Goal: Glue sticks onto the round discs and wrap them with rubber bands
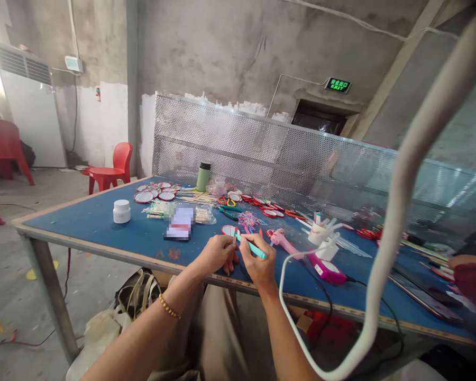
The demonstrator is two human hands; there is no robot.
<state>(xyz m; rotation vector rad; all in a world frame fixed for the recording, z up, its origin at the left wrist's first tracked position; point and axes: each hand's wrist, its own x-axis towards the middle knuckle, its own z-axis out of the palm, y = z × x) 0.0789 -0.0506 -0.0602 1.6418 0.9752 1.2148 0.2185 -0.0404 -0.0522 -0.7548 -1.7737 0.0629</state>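
My right hand is closed around a turquoise marker pen, whose tip end points toward a small white disc with a red rim. My left hand is closed just below that disc, on what looks like its thin stick; the fingers hide most of it. The pen's tip and the disc's lower edge are partly covered by the hands. Right of my hands lies a pink glue gun. Beyond them is a heap of thin pink and blue pieces.
A phone, a white jar and a green bottle stand or lie leftward. Pliers lie behind. A purple box and cups are rightward. A thick white flexible arm crosses the right side.
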